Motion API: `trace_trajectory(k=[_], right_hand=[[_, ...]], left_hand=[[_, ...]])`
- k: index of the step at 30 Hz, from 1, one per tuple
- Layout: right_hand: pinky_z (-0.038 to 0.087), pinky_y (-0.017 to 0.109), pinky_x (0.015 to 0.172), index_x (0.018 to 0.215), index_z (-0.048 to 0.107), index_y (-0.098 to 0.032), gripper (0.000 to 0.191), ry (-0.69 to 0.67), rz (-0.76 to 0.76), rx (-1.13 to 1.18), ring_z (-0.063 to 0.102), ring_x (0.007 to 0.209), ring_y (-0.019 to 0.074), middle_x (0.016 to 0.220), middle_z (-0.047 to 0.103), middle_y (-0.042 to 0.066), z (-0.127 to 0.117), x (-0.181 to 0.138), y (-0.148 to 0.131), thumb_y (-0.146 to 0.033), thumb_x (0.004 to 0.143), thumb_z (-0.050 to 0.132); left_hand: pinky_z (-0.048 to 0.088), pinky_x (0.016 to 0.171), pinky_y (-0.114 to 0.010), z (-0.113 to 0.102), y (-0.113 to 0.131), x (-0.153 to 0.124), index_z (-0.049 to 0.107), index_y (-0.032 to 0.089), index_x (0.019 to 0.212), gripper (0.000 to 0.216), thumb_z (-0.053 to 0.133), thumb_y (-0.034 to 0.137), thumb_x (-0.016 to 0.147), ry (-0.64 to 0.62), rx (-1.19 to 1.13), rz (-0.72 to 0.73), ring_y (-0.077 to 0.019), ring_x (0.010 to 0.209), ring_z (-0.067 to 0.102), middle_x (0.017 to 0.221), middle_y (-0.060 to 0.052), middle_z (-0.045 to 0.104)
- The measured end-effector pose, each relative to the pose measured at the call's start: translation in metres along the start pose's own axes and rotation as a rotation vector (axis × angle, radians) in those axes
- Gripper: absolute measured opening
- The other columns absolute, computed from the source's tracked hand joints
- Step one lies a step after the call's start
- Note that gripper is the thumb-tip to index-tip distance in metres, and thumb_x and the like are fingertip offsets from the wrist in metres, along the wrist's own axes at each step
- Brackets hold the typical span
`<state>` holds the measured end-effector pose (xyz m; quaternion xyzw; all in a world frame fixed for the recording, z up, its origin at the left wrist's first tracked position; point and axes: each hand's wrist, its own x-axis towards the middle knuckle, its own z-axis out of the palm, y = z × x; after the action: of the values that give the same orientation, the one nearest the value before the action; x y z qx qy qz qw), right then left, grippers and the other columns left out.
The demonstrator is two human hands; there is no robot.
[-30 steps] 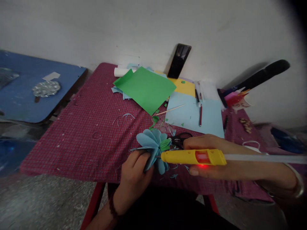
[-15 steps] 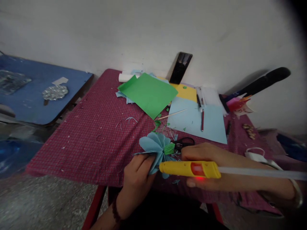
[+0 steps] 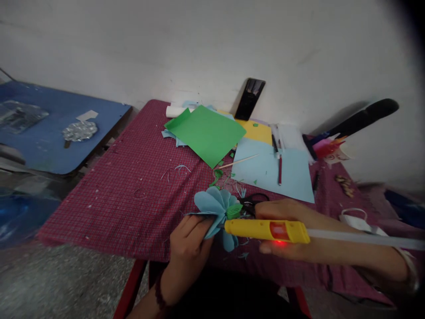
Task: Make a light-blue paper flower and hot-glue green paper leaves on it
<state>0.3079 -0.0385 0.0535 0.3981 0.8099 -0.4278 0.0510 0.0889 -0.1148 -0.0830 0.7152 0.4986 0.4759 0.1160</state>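
Observation:
My left hand (image 3: 189, 241) is closed on a light blue paper flower (image 3: 210, 204), its fingers under and behind the petals. A green paper leaf (image 3: 234, 211) sits at the flower's middle. My right hand (image 3: 288, 213) grips a yellow hot glue gun (image 3: 254, 229) with a red light glowing on its side; a long whitish glue stick (image 3: 358, 238) runs out of its back. The gun's nozzle points left into the petals beside the leaf; whether it touches the paper is hard to tell. Black scissors (image 3: 254, 201) lie just behind, partly hidden by my right hand.
A green paper sheet (image 3: 209, 135) and a light blue sheet (image 3: 265, 166) lie on the red checked cloth (image 3: 122, 190), with a thin stick (image 3: 239, 161), pens and scraps. A phone (image 3: 249, 98) leans on the wall. A blue table (image 3: 49, 153) stands at left.
The glue gun has shifted slightly right and up, so its nozzle now shows against the petals. The view has tilted a little; both hands keep their holds.

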Motion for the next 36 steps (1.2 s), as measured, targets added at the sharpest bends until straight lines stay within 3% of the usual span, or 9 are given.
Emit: trace_trajectory(k=[8,14,20,29,36], right_hand=[[0.029,0.026,0.052,0.072,0.049,-0.022,0.033,-0.012,-0.096,0.014,0.044,0.058,0.0123,0.068,0.051,-0.005,0.011,0.009,-0.003,-0.047,0.08,0.069],[0.03,0.025,0.05,0.072,0.046,-0.022,0.033,0.027,-0.044,0.035,0.042,0.055,0.0116,0.066,0.047,-0.006,0.008,0.004,0.008,-0.044,0.081,0.067],[0.031,0.025,0.051,0.07,0.045,-0.022,0.031,0.053,0.041,0.025,0.042,0.056,0.0121,0.065,0.046,-0.005,0.004,0.0,0.011,-0.042,0.08,0.066],[0.028,0.024,0.051,0.072,0.044,-0.022,0.036,0.019,-0.04,0.102,0.039,0.058,0.0109,0.068,0.044,-0.007,0.011,0.003,0.007,-0.048,0.082,0.066],[0.03,0.023,0.05,0.071,0.043,-0.022,0.033,0.039,-0.032,0.115,0.04,0.056,0.0107,0.066,0.042,-0.007,0.011,0.004,0.01,-0.043,0.081,0.066]], left_hand=[[0.052,0.067,-0.03,0.001,0.002,0.002,0.068,0.019,0.097,0.018,0.06,0.008,0.086,-0.002,-0.046,-0.007,-0.0171,0.076,0.064,0.085,-0.004,0.073],[0.052,0.069,-0.029,0.0,0.001,0.002,0.068,0.02,0.098,0.019,0.06,0.006,0.087,-0.003,-0.048,-0.013,-0.0159,0.077,0.064,0.086,-0.003,0.073],[0.053,0.073,-0.029,0.001,-0.001,0.001,0.068,0.019,0.105,0.017,0.064,0.015,0.088,-0.006,-0.036,-0.037,-0.0158,0.081,0.065,0.09,-0.004,0.072],[0.053,0.075,-0.027,-0.002,0.002,0.002,0.068,0.02,0.109,0.023,0.058,0.011,0.09,-0.03,-0.034,-0.032,-0.0153,0.083,0.066,0.094,-0.004,0.072],[0.052,0.073,-0.028,-0.002,0.003,0.004,0.068,0.02,0.108,0.023,0.06,0.009,0.089,-0.029,-0.031,-0.043,-0.0151,0.081,0.064,0.092,-0.004,0.071]])
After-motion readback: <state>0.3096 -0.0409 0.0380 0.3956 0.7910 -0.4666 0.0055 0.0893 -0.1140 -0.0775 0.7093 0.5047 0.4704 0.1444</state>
